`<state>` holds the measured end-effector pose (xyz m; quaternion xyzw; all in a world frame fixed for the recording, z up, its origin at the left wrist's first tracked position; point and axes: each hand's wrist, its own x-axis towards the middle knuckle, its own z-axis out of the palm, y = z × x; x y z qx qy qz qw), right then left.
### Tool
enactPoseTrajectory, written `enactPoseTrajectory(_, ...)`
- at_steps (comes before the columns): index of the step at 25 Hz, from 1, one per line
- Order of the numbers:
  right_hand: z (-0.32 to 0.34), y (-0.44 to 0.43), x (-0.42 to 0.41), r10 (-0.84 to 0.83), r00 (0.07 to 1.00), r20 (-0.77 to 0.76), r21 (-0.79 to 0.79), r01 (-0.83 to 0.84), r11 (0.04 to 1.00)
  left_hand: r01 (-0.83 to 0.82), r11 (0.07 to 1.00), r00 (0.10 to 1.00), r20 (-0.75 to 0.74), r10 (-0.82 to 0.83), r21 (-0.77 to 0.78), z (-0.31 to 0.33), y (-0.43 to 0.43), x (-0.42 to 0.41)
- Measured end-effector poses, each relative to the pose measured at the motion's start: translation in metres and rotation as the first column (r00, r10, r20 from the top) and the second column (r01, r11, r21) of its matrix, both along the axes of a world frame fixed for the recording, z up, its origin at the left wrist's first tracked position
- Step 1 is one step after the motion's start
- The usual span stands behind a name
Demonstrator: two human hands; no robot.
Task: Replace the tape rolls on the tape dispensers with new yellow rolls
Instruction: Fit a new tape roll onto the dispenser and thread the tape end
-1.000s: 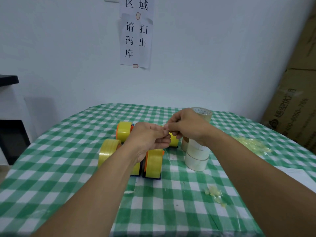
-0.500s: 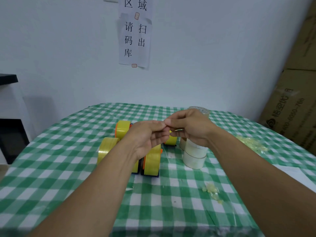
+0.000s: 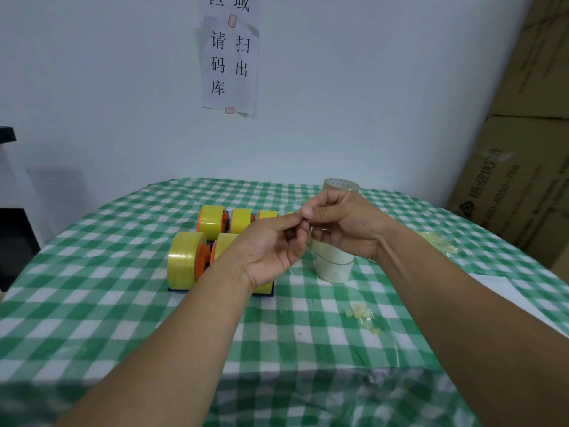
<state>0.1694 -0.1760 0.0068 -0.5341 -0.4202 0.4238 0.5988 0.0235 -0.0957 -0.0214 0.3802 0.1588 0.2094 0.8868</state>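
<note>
I am holding my left hand [image 3: 271, 251] and right hand [image 3: 345, 226] up over the table, fingers curled and fingertips meeting. I cannot tell whether anything is pinched between them. Just below my right hand a stack of pale tape rolls [image 3: 334, 266] is standing, with a clear roll [image 3: 341, 184] showing behind my knuckles. Beyond my left hand the yellow rolls [image 3: 211, 221] are sitting upright on orange-and-blue tape dispensers [image 3: 201, 260], 3 in the back row and at least 2 in front. Crumpled tape scraps [image 3: 361, 315] are lying nearer me on the green checked tablecloth [image 3: 92, 318].
</note>
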Motion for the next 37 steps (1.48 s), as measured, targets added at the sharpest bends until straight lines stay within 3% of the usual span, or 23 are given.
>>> enactPoseTrajectory(3, -0.001, -0.017, 0.001, -0.013, 1.0, 0.027, -0.04, 0.015, 0.999, 0.005, 1.0, 0.999, -0.044, -0.006, -0.024, -0.004, -0.009, 0.003)
enactPoseTrajectory(9, -0.023, -0.042, 0.006, -0.169, 0.915, 0.367, -0.058, 0.204, 0.977, -0.066, 0.998, 0.983, -0.172, 0.063, -0.011, -0.026, -0.034, 0.022)
enactPoseTrajectory(13, -0.049, -0.057, 0.014, -0.183, 0.868, 0.462, -0.113, 0.263, 0.958, -0.013, 1.0, 0.966, -0.256, 0.013, 0.005, -0.049, -0.045, 0.025)
enactPoseTrajectory(18, -0.073, -0.071, 0.036, -0.127, 0.729, 0.673, -0.229, 0.368, 0.901, 0.003, 0.963, 0.894, -0.432, 0.119, 0.27, -0.069, -0.05, 0.037)
enactPoseTrajectory(21, -0.086, -0.073, 0.049, 0.001, 0.564, 0.826, -0.299, 0.436, 0.849, 0.083, 0.83, 0.821, -0.51, 0.257, 0.551, -0.082, -0.051, 0.052)
enactPoseTrajectory(23, -0.093, -0.07, 0.054, 0.055, 0.491, 0.87, -0.301, 0.439, 0.846, 0.205, 0.631, 0.763, -0.526, 0.376, 0.748, -0.093, -0.049, 0.066)
enactPoseTrajectory(25, -0.096, -0.068, 0.055, 0.113, 0.449, 0.886, -0.313, 0.402, 0.86, 0.315, 0.432, 0.716, -0.511, 0.476, 0.845, -0.098, -0.052, 0.078)
enactPoseTrajectory(27, -0.098, -0.068, 0.056, 0.139, 0.42, 0.897, -0.322, 0.403, 0.857, 0.38, 0.332, 0.689, -0.504, 0.522, 0.863, -0.1, -0.056, 0.087)
enactPoseTrajectory(30, -0.101, -0.066, 0.06, 0.16, 0.416, 0.895, -0.336, 0.395, 0.855, 0.414, 0.301, 0.665, -0.511, 0.544, 0.859, -0.103, -0.06, 0.095)
enactPoseTrajectory(37, -0.096, -0.066, 0.063, 0.248, 0.407, 0.879, -0.401, 0.351, 0.846, 0.397, 0.345, 0.669, -0.526, 0.525, 0.85, -0.105, -0.061, 0.104)
